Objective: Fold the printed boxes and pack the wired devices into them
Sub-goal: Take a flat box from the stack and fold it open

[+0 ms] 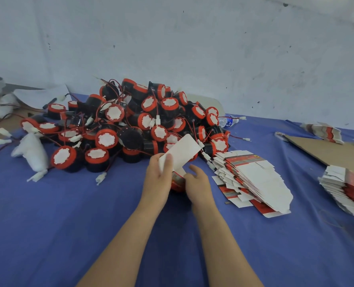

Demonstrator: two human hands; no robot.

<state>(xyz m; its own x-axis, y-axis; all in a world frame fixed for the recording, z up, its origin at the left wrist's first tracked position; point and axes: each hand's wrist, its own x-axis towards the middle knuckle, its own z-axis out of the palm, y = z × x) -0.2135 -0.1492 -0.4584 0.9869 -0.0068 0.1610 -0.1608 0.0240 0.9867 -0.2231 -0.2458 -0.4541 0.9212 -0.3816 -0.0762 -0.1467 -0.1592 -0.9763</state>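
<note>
A printed box (182,152) is held above the blue cloth, its white flap pointing up and right and its red printed part low between my hands. My left hand (159,177) grips it from the left, thumb on the white flap. My right hand (196,183) holds the lower right side with curled fingers. Behind lies a big pile of black and red wired devices (130,123) with white connectors. A fanned stack of flat printed boxes (252,179) lies just right of my right hand.
Another stack of flat boxes (345,187) sits at the right edge, a smaller one (325,131) further back. A brown cardboard sheet (329,152) lies between them. A water bottle (227,120) lies behind the pile. White foam bits (31,152) lie at left. Blue cloth (68,224) covers the table.
</note>
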